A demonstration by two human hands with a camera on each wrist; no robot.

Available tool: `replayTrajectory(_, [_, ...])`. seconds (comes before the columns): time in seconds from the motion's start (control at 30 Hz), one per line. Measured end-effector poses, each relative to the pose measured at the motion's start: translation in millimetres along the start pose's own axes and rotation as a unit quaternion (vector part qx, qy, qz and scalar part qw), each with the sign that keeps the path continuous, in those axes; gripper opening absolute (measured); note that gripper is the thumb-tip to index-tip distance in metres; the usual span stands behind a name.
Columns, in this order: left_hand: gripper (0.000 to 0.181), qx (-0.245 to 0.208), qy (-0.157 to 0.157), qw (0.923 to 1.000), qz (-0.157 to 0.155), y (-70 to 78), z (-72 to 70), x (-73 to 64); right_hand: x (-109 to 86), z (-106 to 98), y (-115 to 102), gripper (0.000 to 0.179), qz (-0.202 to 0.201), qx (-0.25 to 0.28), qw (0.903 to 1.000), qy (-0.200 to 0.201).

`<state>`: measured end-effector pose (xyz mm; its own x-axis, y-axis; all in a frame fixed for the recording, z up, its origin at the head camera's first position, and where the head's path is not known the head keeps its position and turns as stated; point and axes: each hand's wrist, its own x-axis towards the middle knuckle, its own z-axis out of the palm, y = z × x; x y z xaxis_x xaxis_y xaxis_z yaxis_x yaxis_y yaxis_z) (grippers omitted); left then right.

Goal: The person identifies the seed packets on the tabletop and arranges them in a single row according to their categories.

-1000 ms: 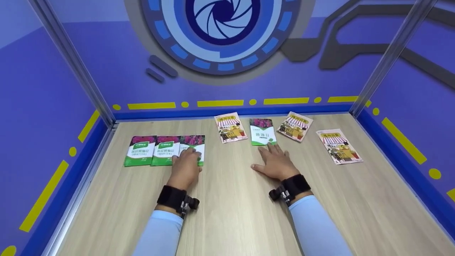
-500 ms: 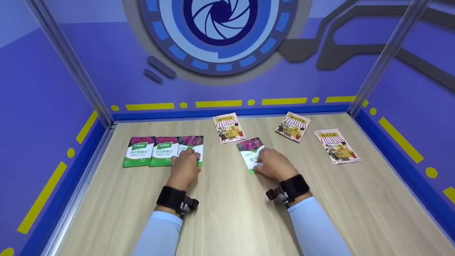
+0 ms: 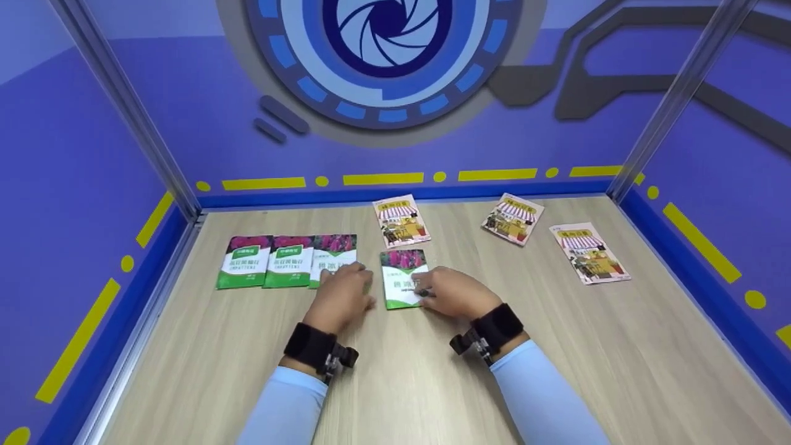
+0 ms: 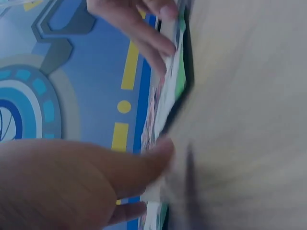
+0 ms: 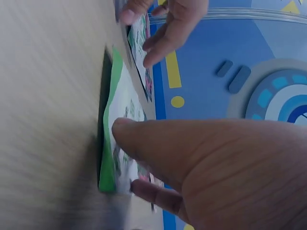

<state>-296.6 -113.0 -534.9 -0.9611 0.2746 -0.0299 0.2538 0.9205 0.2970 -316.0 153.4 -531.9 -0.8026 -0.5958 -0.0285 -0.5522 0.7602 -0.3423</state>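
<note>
In the head view, my right hand point(image 3: 457, 292) holds the right edge of a green-and-white flower seed packet point(image 3: 397, 281), its thumb and fingertips drawn in there. The right wrist view shows the thumb over the face of that seed packet point(image 5: 125, 110), whose green lower edge stands just off a dark shadow. My left hand point(image 3: 342, 298), fingers loosely bent and holding nothing, hovers between that packet and a row of similar ones. It partly covers the row's right seed packet point(image 3: 337, 247). The middle point(image 3: 290, 259) and left point(image 3: 245, 259) ones overlap slightly in line.
Pink packets printed with a striped awning lie behind and right: one pink packet point(image 3: 401, 221) near the back middle, a tilted pink packet point(image 3: 513, 219), and another pink packet point(image 3: 590, 253) farther right. Blue printed walls point(image 3: 395, 154) enclose the wooden tabletop point(image 3: 408, 383).
My right hand has drawn the seed packet from the back row leftward and nearer, first tilted, now straight. My left hand has shifted right, partly off the row's right packet.
</note>
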Motion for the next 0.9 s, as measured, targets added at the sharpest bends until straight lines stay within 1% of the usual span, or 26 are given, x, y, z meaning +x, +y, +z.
replayTrajectory(0.1, [0.059,0.003,-0.013,0.9995,0.03,13.7,2.5,-1.5,7.7,-1,0,0.031,0.016,0.008,0.9998,0.013])
replayTrajectory(0.23, [0.057,0.012,-0.038,0.9962,0.078,31.2,8.8,-3.5,23.7,-5,4,0.048,0.051,0.013,0.9978,0.041])
replayTrajectory(0.33, [0.054,0.022,-0.061,0.9935,0.093,39.4,12.7,-5.0,38.3,-9,10,0.06,0.079,0.013,0.9962,0.035])
replayTrajectory(0.4, [0.055,0.029,-0.077,0.9925,0.09,42.2,13.3,-5.9,47.4,-12,15,0.065,0.092,0.012,0.9955,0.018])
replayTrajectory(0.5, [0.056,0.034,-0.087,0.9923,0.081,43.5,12.2,-6.3,57.0,-17,23,0.071,0.109,0.015,0.9938,-0.013])
replayTrajectory(0.57, [0.057,0.031,-0.091,0.9924,0.076,43.2,11.2,-6.6,60.1,-19,30,0.073,0.117,0.017,0.9924,-0.035])
replayTrajectory(0.67, [0.057,0.025,-0.09,0.993,0.073,42.0,10.7,-7.1,59.8,-20,39,0.075,0.13,0.024,0.9894,-0.062])
replayTrajectory(0.77, [0.056,0.022,-0.089,0.9933,0.07,41.0,10.7,-7.5,53.6,-18,47,0.075,0.135,0.015,0.9889,-0.059])
replayTrajectory(0.9, [0.055,0.026,-0.091,0.9935,0.064,39.8,10.1,-6.7,40.8,-14,53,0.07,0.148,-0.031,0.9882,-0.023])
